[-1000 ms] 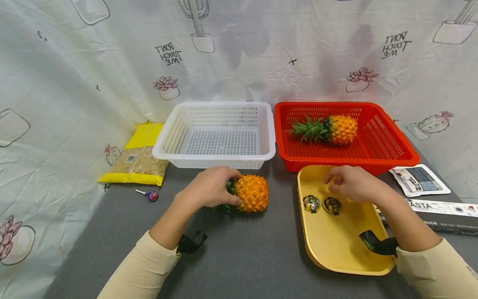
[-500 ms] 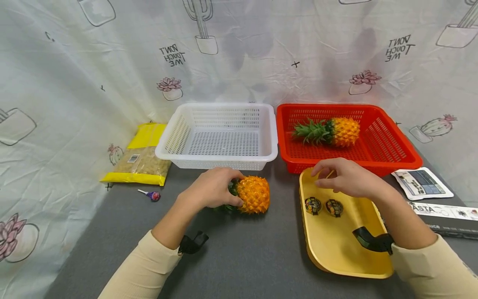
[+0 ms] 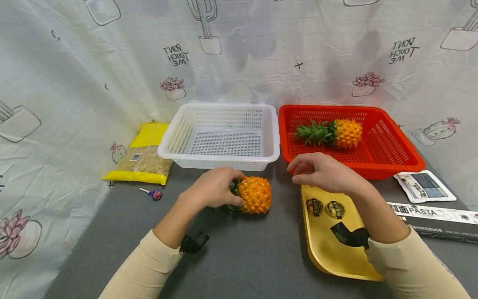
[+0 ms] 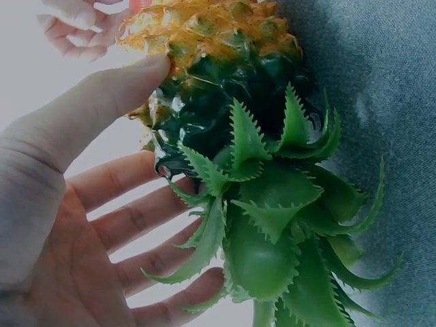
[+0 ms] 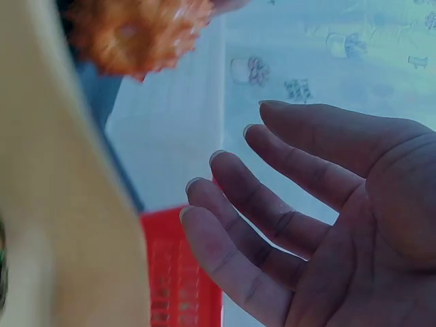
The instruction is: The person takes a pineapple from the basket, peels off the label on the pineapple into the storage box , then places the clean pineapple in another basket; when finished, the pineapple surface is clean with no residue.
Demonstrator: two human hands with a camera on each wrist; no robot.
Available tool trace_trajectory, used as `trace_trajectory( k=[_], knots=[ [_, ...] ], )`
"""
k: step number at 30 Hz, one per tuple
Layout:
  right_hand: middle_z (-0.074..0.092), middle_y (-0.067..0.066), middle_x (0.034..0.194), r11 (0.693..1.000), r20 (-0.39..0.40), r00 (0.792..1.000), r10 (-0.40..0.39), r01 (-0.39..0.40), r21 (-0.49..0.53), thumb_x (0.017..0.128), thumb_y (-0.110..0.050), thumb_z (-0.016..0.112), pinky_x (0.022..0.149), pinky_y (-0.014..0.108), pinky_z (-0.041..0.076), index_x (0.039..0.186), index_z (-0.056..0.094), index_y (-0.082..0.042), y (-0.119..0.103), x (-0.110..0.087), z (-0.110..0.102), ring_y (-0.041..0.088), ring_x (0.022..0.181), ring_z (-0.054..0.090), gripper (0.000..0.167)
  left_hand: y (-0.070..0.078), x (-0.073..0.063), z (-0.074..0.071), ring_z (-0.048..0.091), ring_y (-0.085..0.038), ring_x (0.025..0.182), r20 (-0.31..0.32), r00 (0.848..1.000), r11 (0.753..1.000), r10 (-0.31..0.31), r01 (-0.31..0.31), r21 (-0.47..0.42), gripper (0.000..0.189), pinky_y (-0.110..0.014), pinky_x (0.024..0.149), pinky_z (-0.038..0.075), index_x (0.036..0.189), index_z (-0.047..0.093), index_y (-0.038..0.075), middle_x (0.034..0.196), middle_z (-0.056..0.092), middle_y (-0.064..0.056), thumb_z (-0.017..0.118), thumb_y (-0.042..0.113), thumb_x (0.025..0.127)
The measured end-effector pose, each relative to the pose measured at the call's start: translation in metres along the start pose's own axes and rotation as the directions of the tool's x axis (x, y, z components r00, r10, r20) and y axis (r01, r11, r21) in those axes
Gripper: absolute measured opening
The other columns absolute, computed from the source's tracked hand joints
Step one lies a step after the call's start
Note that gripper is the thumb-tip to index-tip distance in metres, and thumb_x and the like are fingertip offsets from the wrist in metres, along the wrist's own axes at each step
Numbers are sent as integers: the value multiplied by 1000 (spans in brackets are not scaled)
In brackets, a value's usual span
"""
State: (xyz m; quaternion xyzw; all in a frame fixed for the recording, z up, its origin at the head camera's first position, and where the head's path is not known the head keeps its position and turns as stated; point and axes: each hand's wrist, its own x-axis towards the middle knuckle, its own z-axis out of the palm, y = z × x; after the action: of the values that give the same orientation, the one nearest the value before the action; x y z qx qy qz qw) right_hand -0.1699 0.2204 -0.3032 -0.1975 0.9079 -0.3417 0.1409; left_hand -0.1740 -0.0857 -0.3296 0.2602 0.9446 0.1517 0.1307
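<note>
A glossy orange artificial pineapple (image 3: 255, 195) with green leaves (image 4: 272, 225) lies on its side on the grey table. My left hand (image 3: 214, 189) grips it near the leafy end; in the left wrist view the thumb (image 4: 129, 85) presses on its body while the other fingers reach behind the leaves. Holding nothing, my right hand (image 3: 323, 172) hovers over the far end of the yellow tray (image 3: 336, 261), its fingers loosely bent. Two round black labelled lids or tins (image 3: 314, 207) sit in that tray. A second pineapple (image 3: 346, 133) lies in the red basket (image 3: 392, 168).
Behind the left hand stands a white basket (image 3: 224, 158). A yellow bag (image 3: 143, 162) and a lollipop (image 3: 156, 194) lie at left. To the right are a white pouch (image 3: 425, 187) and a long black pasta box (image 3: 440, 224). A printed curtain (image 3: 254, 54) closes the back.
My right hand has risen out of the yellow tray and moved left and away from me, to its far edge. The left hand keeps its grip on the pineapple.
</note>
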Motion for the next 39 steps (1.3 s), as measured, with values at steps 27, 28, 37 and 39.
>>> trace_trajectory(
  k=[27, 28, 37, 39],
  knots=[
    [66, 5, 116, 986, 152, 988, -25, 49, -157, 83, -25, 85, 92, 39, 54, 133, 63, -7, -49, 45, 66, 22, 101, 59, 58, -15, 4, 0, 64, -21, 108, -3, 994, 988, 110, -109, -112, 61, -43, 93, 53, 134, 68, 14, 118, 71, 1, 86, 39, 81],
    [66, 5, 114, 986, 153, 988, -27, 52, -161, 83, -25, 85, 91, 38, 54, 132, 63, -8, -49, 46, 67, 22, 100, 59, 57, -16, 5, 0, 64, -21, 108, -3, 994, 987, 114, -113, -116, 61, -43, 93, 54, 134, 68, 14, 118, 71, 1, 86, 39, 81],
    [64, 5, 116, 965, 144, 989, -30, 66, -255, 81, -31, 87, 89, 39, 56, 135, 60, -10, -54, 48, 71, 21, 100, 60, 64, -18, 7, -3, 64, -25, 109, -8, 992, 984, 127, -127, -122, 60, -44, 96, 53, 132, 69, 12, 116, 71, -1, 87, 37, 80],
    [63, 6, 118, 956, 139, 990, -22, 62, -287, 79, -32, 88, 89, 40, 57, 137, 59, -10, -54, 48, 74, 22, 99, 61, 68, -18, 8, -3, 64, -24, 109, -1, 992, 985, 123, -123, -124, 60, -44, 96, 53, 132, 68, 12, 117, 71, -1, 86, 37, 81]
  ],
)
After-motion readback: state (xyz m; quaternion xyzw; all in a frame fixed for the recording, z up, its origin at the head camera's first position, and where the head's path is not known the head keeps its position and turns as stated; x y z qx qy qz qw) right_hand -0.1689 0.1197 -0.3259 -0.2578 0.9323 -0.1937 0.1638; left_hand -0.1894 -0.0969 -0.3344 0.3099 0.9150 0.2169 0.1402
